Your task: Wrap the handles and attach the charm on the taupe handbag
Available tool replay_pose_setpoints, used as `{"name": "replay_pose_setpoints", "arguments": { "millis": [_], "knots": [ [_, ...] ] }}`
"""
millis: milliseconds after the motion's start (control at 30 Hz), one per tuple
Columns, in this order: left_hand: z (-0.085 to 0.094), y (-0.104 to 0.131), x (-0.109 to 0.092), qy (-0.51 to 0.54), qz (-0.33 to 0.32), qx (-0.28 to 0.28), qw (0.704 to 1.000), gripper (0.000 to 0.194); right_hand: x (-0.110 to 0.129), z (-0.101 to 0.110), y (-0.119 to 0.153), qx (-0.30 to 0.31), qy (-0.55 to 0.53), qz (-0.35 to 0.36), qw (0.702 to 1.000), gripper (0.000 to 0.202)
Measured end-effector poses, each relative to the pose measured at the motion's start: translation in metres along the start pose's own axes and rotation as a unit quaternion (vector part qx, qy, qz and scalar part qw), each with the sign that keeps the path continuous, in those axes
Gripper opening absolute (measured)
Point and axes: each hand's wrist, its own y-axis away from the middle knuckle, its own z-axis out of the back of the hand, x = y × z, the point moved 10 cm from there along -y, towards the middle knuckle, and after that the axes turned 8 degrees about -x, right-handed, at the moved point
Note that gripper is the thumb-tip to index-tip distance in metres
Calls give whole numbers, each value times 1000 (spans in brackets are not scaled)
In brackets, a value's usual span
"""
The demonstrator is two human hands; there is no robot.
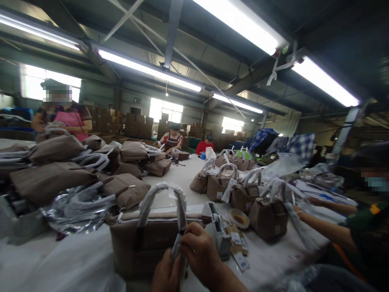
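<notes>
A taupe handbag (121,247) stands upright on the table right in front of me. Pale protective wrapping covers its two raised handles (161,187). At the lower right end of the near handle, my right hand (202,253) is closed in a pinch on the wrapping (176,243). Just below and to the left, my left hand (167,269) also grips that wrapping, its fingers pressed together. A grey tape dispenser (223,239) sits close beyond my right hand. Next to it lie several paper tags (241,261) and a small round dish (239,219) with something brownish inside.
Taupe bags (51,182) lie heaped at the left, beside shiny clear plastic (80,207). More bags with wrapped handles (270,217) stand in a row at the right. A co-worker's arms (328,225) reach in there. Other people work farther back, before stacked cartons (138,125).
</notes>
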Motion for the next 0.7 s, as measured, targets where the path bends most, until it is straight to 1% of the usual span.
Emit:
{"name": "replay_pose_setpoints", "arguments": {
  "millis": [33,100,200,333,400,467,567,700],
  "knots": [
    [2,2,-1,3,7,-15,1000,41,1,1,1,-5,3,10,1000,17],
    [4,5,-3,11,14,-42,999,44,0,1,2,-12,22,14,1000,15],
    [4,8,-8,22,-6,-62,998,50,-2,-1,3,-23,82,7,996,16],
    [7,6,-11,12,-34,-56,998,41,-6,-6,6,-42,130,-23,990,14],
    [9,3,-13,-4,-42,-44,998,39,-9,-6,8,-50,118,-36,991,14],
    [11,1,-16,-17,-44,-37,998,38,-13,-2,11,-64,72,-47,994,13],
    [14,-1,-19,-36,-33,-37,998,38,-27,9,25,-97,4,-99,990,13],
    [16,0,-21,-64,-22,-48,997,37,-54,20,60,-113,-10,-205,972,20]
  ]
}}
